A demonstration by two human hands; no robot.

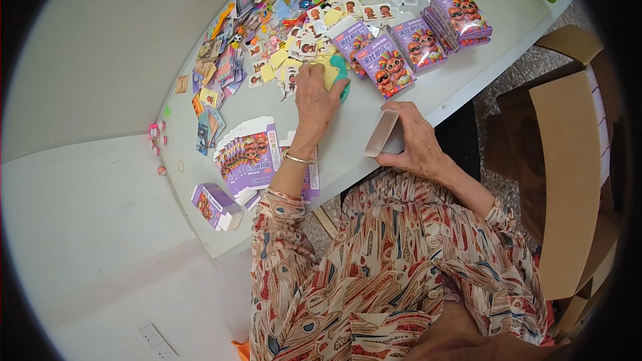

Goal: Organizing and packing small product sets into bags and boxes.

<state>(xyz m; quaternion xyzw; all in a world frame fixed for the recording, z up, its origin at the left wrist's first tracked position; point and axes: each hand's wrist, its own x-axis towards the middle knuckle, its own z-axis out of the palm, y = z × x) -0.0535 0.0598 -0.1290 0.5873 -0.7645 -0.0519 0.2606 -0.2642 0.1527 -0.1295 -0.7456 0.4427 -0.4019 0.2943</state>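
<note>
On the left, flat purple cartons (247,154) are lying fanned on the worktop (461,67). The left hand (315,97) is reaching far, fingers spread over yellow and teal cards (334,70) directly ahead of it. To the right, nearer, the right hand (418,144) is gripping an open box (382,132), long axis slanting away.

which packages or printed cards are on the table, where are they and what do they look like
Assembled purple boxes: upper right, upright, cartoon faces.
Flat unfolded purple cartons: fanned stack by the left hand's wrist.
Small purple pack: near table edge, lower left.
Open box: in the right hand, plain whitish inside.
Small picture cards: scattered, colourful, top centre.
</note>
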